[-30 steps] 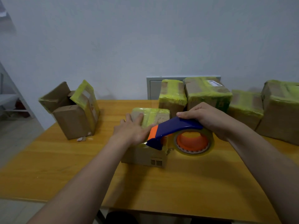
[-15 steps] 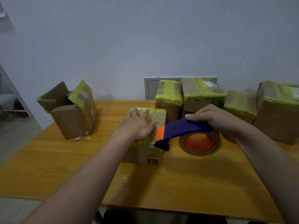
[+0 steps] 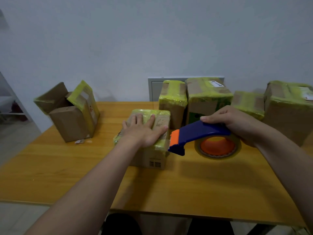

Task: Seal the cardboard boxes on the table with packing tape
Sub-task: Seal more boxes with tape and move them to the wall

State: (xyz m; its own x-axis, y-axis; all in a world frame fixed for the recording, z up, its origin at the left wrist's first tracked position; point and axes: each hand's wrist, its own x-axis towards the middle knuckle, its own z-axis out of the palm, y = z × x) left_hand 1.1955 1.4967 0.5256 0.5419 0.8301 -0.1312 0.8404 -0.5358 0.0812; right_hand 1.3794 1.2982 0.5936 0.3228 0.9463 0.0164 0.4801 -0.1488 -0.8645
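A small cardboard box (image 3: 153, 158) with yellow tape across its top sits mid-table. My left hand (image 3: 144, 131) lies flat on its lid, fingers spread. Just right of the box, my right hand (image 3: 235, 122) grips the blue handle of a tape dispenser (image 3: 194, 134). Its orange-cored tape roll (image 3: 217, 146) rests on the wooden table (image 3: 203, 187). The dispenser's orange-and-blue nose sits by the box's near right corner. Whether tape still joins them I cannot tell.
An opened box (image 3: 71, 114) with raised flaps stands at the far left. Several taped boxes (image 3: 208, 99) line the back right against the wall. A scrap of paper (image 3: 79, 141) lies by the opened box. A grey panel (image 3: 154, 89) is on the wall.
The dispenser and my right hand have drawn away to the right, off the box's top to its right side. My left hand slid further onto the lid and flattened.
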